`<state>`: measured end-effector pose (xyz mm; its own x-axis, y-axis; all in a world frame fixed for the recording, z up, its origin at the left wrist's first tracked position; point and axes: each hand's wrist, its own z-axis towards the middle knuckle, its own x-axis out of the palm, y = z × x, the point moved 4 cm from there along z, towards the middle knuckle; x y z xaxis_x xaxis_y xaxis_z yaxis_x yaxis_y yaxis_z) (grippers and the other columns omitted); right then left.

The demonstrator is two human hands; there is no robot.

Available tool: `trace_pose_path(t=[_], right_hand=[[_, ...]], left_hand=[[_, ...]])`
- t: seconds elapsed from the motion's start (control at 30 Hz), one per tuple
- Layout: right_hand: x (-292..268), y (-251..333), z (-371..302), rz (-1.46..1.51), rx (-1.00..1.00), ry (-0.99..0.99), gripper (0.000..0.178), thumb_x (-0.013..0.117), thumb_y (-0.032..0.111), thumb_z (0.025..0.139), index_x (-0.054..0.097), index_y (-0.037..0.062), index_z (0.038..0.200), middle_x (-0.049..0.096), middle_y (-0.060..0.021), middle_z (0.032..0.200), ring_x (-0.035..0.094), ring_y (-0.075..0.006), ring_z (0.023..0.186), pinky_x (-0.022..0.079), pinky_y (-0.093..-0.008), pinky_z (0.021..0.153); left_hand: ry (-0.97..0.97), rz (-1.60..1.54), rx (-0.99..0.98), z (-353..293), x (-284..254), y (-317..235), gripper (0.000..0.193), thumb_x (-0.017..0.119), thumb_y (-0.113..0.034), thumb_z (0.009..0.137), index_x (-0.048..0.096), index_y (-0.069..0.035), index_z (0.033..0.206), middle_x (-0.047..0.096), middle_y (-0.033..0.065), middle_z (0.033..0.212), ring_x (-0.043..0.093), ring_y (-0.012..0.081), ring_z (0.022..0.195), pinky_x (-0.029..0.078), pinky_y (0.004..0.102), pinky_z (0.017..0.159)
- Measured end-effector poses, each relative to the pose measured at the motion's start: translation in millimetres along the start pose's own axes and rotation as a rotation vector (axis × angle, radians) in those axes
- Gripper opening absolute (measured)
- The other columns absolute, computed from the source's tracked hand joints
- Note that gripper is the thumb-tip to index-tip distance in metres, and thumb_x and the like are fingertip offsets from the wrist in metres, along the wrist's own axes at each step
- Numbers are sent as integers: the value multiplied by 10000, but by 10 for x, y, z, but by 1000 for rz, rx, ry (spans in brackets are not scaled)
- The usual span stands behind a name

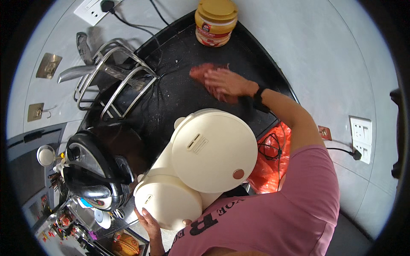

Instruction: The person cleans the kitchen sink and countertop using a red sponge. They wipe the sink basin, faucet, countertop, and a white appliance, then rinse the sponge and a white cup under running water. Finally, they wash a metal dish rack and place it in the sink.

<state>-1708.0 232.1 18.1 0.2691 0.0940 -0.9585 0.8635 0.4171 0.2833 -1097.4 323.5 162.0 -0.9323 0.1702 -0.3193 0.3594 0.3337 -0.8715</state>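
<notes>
- My right fingers (220, 83) lie nearly together and outstretched over a reddish cloth (200, 71) on the black counter (177, 94); they blur, and I cannot tell whether they grip it or only press.
- My left fingers (147, 218) are slightly spread and bent around the edge of the cream appliance (213, 151), holding its smaller round end; the underside of that grip is hidden.
- The appliance leans near my chest, its larger round lid between my two hands, nearer me than my right fingers.
- Around my right wrist, just behind those fingers, sits a black band (259, 96).
- Beyond my right fingertips, near the wall, stands a jar (215, 27) with a yellow lid.
- Left of those fingers is a wire rack (121, 91) with knives (77, 73).
- Ahead of my left fingers, and to their left, stands a black-and-silver cooker (96, 170).
- Nearer me than my right fingers, below my forearm, lies a red plastic bag (265, 173).
</notes>
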Motion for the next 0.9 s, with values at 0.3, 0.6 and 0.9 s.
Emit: trace_pose_path(t=[0.3,0.6,0.9], right_hand=[[69,-320,905,-78,344,-283,536,449,278,969,365,72,1456,314,-131,1531,230,-304,1439,181,-477,1161],[-774,282,401,355,178,-67,420,651,267,857,610,37,1206,594,-171,1241,480,-322,1263,357,-422,1075],[-2036,-1032,984,-348,729,-447,891,721,651,660,434,249,1402,402,-159,1421,388,-482,1248,399,-614,930]], left_hand=[[-57,84,-37,-14,15,-11,560,434,-347,1027,297,37,1411,466,166,1320,447,223,1190,330,347,1045],[-30,-37,59,76,186,-160,481,458,-342,1019,404,39,1306,519,137,1219,481,193,1099,361,321,989],[81,-39,104,59,283,-420,471,480,-327,1016,408,42,1300,540,130,1208,485,170,1093,374,322,984]])
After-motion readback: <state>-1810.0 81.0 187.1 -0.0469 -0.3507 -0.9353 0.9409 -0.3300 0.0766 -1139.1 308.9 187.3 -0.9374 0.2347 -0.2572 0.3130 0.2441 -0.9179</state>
